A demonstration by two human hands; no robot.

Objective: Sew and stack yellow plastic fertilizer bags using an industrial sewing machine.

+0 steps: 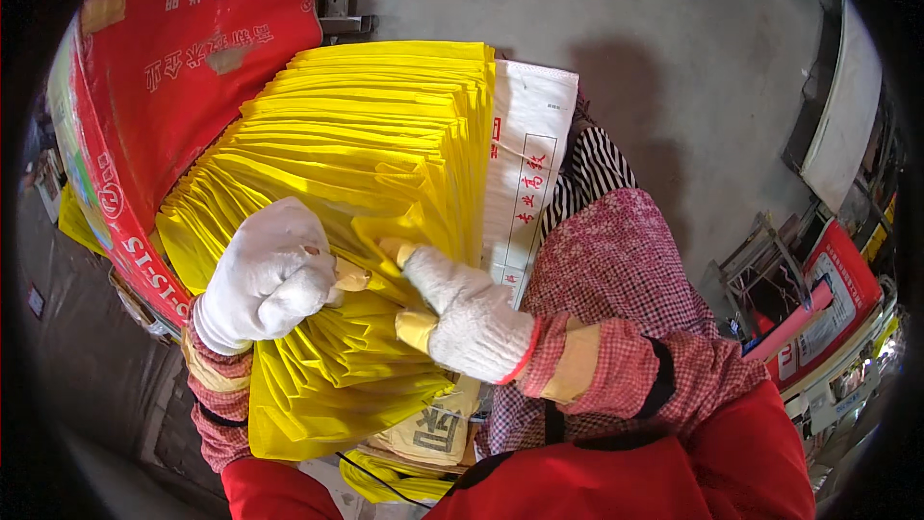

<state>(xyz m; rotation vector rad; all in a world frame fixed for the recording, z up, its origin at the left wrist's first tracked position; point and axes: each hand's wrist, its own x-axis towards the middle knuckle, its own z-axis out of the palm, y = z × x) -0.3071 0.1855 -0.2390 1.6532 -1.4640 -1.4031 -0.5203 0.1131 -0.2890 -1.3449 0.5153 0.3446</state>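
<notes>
A thick pile of thin yellow sheets (366, 125), fabric-like and creased, fans out in front of me. My left hand (269, 274), in a white glove with taped fingertips, is curled closed at the pile's left side. Below it the folds draw together toward its fingers, which grip some of the sheets; the exact hold is partly hidden. My right hand (472, 318) wears a white knit glove with yellowish fingertips. Its thumb and forefinger are spread apart over the pile, and the forefinger touches a raised sheet edge.
A red printed sack (207, 29) covers the area left of the pile. Under the pile's right side lies a white printed sack (529, 154). My checked apron (616, 270) covers my lap. More yellow sheets (395, 477) sit below. At right stand a metal frame (765, 274) and a red-and-white sack (837, 289).
</notes>
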